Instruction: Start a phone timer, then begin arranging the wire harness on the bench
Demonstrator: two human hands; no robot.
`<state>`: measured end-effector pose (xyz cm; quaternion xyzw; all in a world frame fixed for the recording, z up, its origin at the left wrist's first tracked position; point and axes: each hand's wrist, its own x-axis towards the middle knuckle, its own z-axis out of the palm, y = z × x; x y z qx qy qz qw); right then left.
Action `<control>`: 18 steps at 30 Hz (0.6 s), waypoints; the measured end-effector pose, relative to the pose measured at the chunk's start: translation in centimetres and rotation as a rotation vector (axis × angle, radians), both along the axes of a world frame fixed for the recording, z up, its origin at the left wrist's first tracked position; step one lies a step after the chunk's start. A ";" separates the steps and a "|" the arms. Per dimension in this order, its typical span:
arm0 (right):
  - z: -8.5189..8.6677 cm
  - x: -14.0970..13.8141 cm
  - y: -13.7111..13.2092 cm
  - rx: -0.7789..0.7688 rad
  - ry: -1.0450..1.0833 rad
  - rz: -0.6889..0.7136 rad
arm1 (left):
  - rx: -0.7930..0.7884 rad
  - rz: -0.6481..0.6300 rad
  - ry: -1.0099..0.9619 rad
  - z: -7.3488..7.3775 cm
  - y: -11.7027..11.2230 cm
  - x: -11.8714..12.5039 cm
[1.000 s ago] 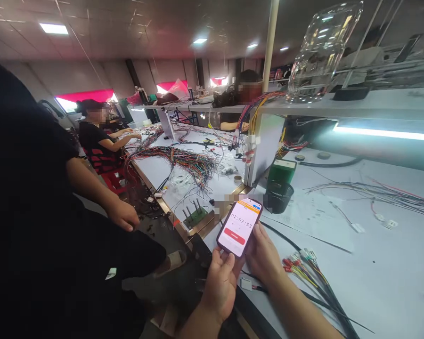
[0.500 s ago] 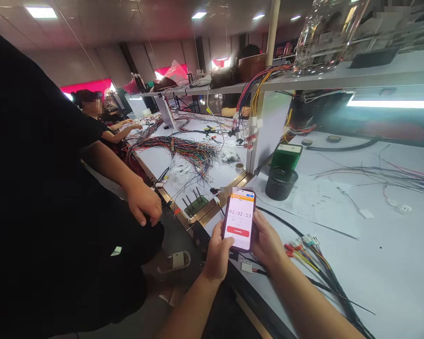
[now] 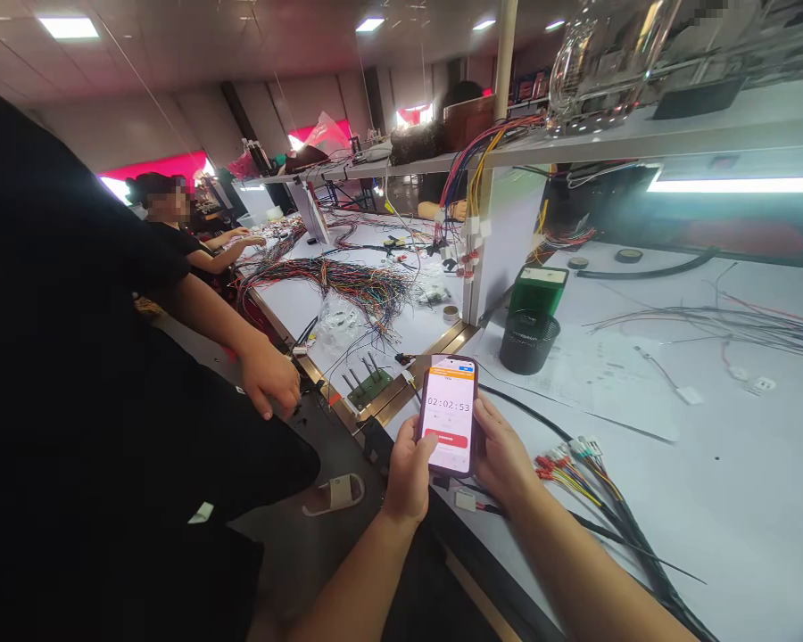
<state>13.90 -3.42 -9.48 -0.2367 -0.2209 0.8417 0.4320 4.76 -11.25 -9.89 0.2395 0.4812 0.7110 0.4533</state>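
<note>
Holding a phone (image 3: 448, 415) upright with both hands, the person keeps it just over the near edge of the white table (image 3: 709, 481). The left hand (image 3: 409, 473) wraps its fingers around the left side, with the thumb lying on the bottom of the screen. The right hand (image 3: 501, 455) is closed on the right side. The screen shows 02:02:53 and a red button. A bunch of colored wires (image 3: 575, 468) lies on the table just right of the right hand. A black cup (image 3: 529, 341) stands farther back. Another person's hand (image 3: 271, 374) hangs near the table edge on the left.
</note>
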 end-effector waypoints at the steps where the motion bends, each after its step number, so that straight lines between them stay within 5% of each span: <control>1: -0.1 0.0 0.0 0.001 0.004 0.001 | -0.010 0.007 0.000 0.0 0.0 0.0; 18: 0.0 0.2 -0.3 0.000 -0.005 -0.015 | -0.083 0.033 0.022 0.3 0.6 0.3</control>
